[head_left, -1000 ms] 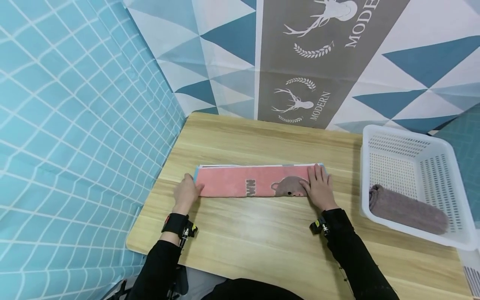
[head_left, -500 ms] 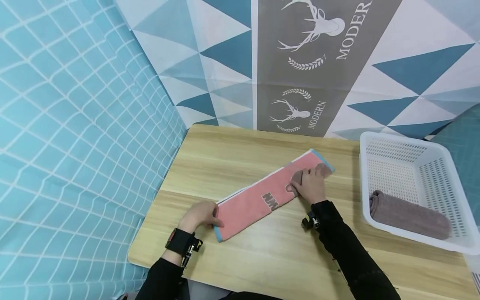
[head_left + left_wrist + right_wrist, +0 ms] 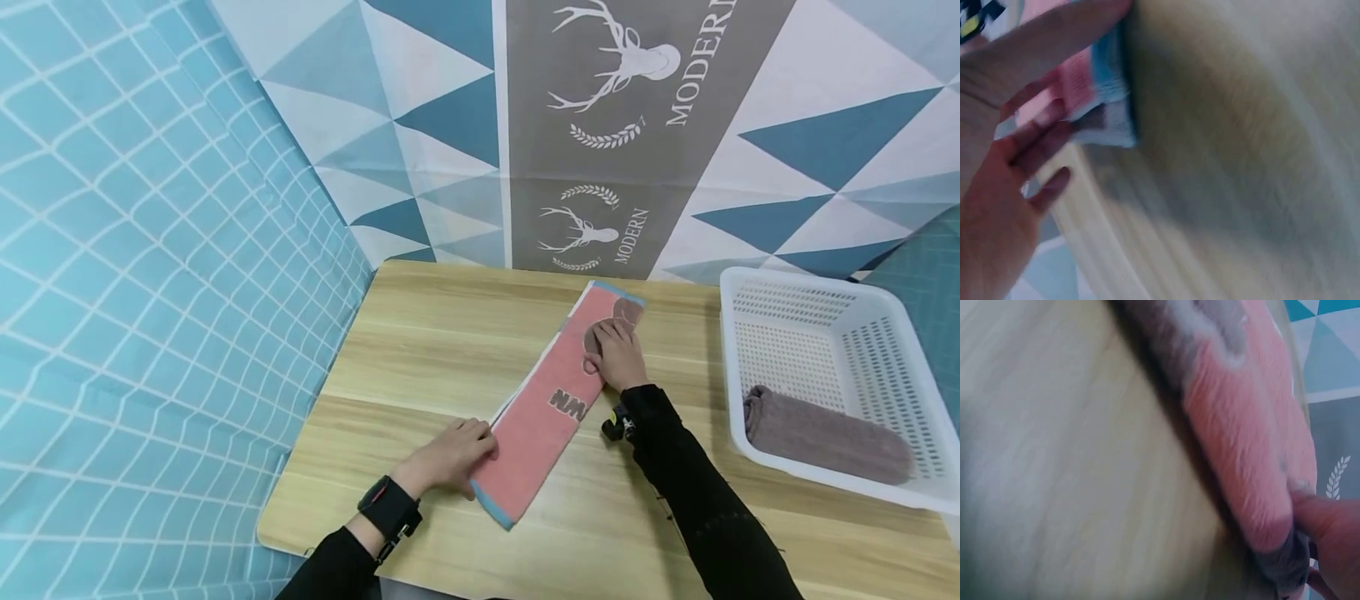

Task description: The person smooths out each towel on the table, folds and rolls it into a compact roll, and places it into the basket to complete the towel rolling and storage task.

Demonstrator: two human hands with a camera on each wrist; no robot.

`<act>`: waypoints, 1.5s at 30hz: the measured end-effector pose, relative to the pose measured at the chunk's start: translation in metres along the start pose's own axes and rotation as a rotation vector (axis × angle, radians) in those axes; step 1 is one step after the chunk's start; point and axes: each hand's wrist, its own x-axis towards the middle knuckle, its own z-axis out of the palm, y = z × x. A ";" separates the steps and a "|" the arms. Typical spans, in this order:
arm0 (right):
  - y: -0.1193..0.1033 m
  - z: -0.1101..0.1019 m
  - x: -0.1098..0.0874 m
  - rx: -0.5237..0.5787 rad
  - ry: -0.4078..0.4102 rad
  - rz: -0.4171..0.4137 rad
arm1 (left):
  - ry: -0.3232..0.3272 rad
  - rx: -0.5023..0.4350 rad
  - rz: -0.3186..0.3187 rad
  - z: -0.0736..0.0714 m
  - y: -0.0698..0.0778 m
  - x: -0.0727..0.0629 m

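Towel [image 3: 525,458] on table [image 3: 420,342], left of basket [image 3: 787,342].

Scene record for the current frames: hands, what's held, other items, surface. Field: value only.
held item: pink towel, folded into a long strip, blue-edged ends, slanted in head view
left hand: grips the strip's edge by its near end
right hand: pinches the strip toward its far end, by the bear figure
surface: wooden table
container: white perforated basket, right side of the table
basket contents: one rolled grey-brown towel
backdrop: patterned cloth, blue and white triangles
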 end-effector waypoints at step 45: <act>-0.080 0.010 -0.133 0.553 -0.583 -0.379 | -0.101 -0.521 -0.008 0.002 0.005 0.038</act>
